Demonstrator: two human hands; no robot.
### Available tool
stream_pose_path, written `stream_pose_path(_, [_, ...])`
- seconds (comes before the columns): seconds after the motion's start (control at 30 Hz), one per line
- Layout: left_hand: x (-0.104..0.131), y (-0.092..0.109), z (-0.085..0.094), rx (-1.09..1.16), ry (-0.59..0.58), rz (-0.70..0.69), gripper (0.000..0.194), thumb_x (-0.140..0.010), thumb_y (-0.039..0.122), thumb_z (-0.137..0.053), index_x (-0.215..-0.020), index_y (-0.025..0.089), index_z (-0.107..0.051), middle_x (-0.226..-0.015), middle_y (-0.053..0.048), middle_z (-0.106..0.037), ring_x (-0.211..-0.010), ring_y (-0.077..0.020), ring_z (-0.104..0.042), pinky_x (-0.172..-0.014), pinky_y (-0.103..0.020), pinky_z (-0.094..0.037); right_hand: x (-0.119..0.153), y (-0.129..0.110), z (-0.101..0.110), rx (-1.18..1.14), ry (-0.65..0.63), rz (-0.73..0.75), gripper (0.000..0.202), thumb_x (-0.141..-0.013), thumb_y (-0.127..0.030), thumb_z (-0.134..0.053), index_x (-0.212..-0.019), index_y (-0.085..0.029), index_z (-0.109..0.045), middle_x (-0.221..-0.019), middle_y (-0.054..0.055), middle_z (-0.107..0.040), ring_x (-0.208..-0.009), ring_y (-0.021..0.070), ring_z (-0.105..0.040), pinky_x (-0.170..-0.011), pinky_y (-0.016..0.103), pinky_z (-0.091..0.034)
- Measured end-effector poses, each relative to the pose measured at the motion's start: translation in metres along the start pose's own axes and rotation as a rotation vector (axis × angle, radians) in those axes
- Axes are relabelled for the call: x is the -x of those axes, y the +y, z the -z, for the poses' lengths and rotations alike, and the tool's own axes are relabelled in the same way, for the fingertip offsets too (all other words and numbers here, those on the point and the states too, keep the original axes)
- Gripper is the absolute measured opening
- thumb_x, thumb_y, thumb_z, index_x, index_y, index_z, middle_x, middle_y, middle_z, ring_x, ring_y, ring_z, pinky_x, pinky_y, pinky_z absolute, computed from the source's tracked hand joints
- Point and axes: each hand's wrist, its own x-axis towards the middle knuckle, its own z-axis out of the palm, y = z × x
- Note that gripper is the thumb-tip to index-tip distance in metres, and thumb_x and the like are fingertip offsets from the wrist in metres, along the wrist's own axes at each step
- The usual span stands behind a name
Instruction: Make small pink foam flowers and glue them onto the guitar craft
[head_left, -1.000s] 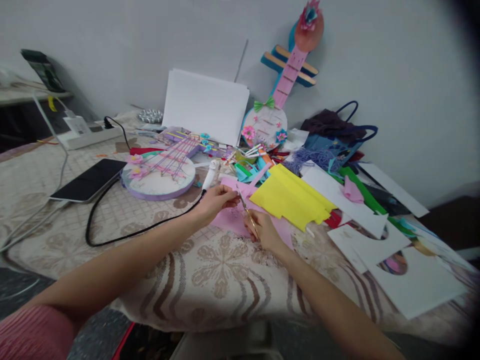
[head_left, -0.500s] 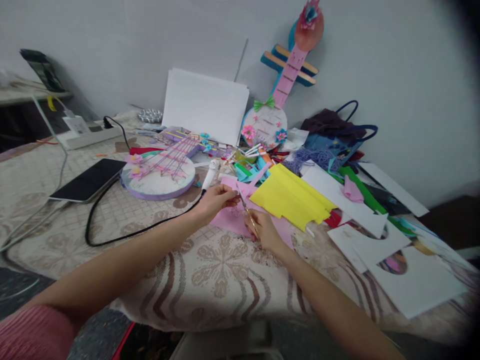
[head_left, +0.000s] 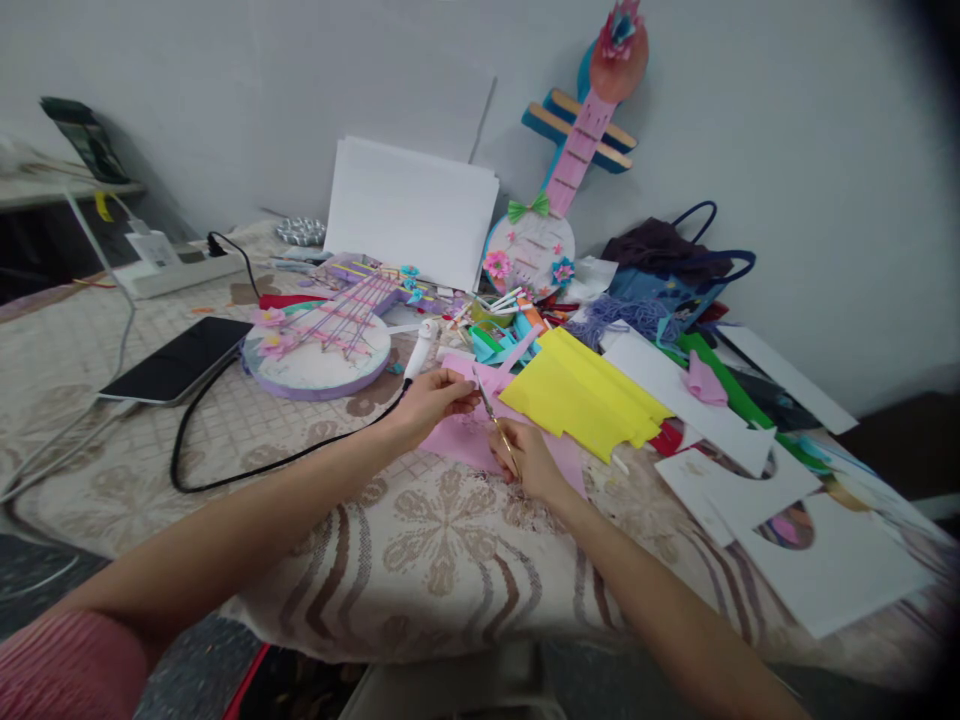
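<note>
Right grip on scissors, above pink sheet

Head view.

1. Grip state. The right grip is closed around the scissors, with the blades directed away from the person. The left grip is pinched together beside the blade tips; any piece between its fingertips is too small to identify. The pink sheet lies beneath both grips on the cloth-covered bench.

2. Progress. Cutting is judged to be under way, not complete: the scissors are at the left fingertips, and a broad area of pink sheet remains. Two toy instruments appear largely decorated. The flat instrument, left of the left grip, carries strings and pink flowers. The upright instrument, beyond the grips, carries flowers and a green bow. The amount of cutting left cannot be determined.

3. Adjacent items. A white corded tool lies just beyond the left grip. A yellow sheet lies just right of the right grip.

4. Containers. A blue bag stands beyond and right of the right grip. Dark cloth is bunched at its mouth; deeper contents are hidden. Purple yarn lies in front of the bag.
</note>
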Motion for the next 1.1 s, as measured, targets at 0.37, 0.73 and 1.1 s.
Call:
stream_pose_path(0.37, [-0.0004, -0.0008, 0.0014, 0.006, -0.010, -0.002, 0.015, -0.072, 0.015, -0.066, -0.069, 0.012, -0.052, -0.067, -0.005, -0.065, -0.061, -0.0095, -0.061, -0.066, -0.025, -0.048, -0.0009, 0.0003, 0.0013, 0.000, -0.012, -0.014, 0.034, -0.082, -0.043, -0.047, -0.059, -0.020, -0.039, -0.043, -0.007, -0.038, -0.031, 0.0075, -0.035, -0.033, 0.020, -0.027])
stream_pose_path(0.73, [-0.0008, 0.0001, 0.0019, 0.011, -0.013, 0.003, 0.014, -0.073, 0.016, -0.066, -0.070, 0.012, -0.052, -0.066, -0.004, -0.065, -0.062, -0.0094, -0.062, -0.068, -0.025, -0.048, -0.0013, -0.0008, 0.0038, 0.050, -0.003, 0.008, 0.030, -0.081, -0.038, -0.048, -0.058, -0.021, -0.038, -0.042, -0.007, -0.038, -0.032, 0.0086, -0.035, -0.034, 0.021, -0.027])
stream_pose_path(1.1, [-0.0013, 0.0026, 0.0017, 0.014, -0.001, 0.008, 0.012, -0.074, 0.016, -0.065, -0.071, 0.012, -0.053, -0.067, -0.004, -0.065, -0.063, -0.0100, -0.062, -0.068, -0.025, -0.048, -0.0011, -0.0027, 0.0044, 0.087, 0.002, 0.010, 0.031, -0.081, -0.038, -0.048, -0.057, -0.021, -0.038, -0.041, -0.006, -0.038, -0.033, 0.0097, -0.037, -0.036, 0.022, -0.028])
